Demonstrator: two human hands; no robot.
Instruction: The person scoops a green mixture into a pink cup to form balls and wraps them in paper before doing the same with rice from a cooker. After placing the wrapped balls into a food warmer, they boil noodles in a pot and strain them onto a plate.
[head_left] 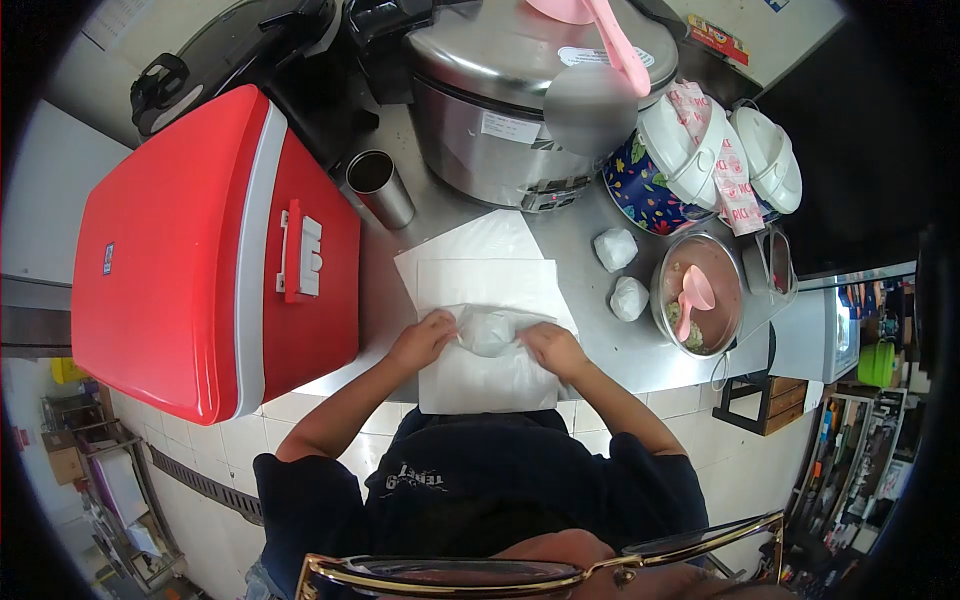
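Note:
White paper sheets (480, 385) lie stacked at the steel table's front edge, with a sheet folded up around a whitish bundle (487, 333) in the middle. My left hand (428, 338) pinches the paper at the bundle's left side. At its right side, my right hand (552, 347) has its fingers closed on the paper too. Two wrapped white balls (615, 249) (629, 298) rest to the right, beside a steel bowl (740, 310) that holds a pink spoon (696, 294) and some food.
A large red cooler (190, 250) stands at the left, near a steel cup (380, 188). Behind the paper is a big steel cooker (470, 130) with a pink ladle (615, 45) on top. Patterned containers (640, 185) with white lids stand at the back right.

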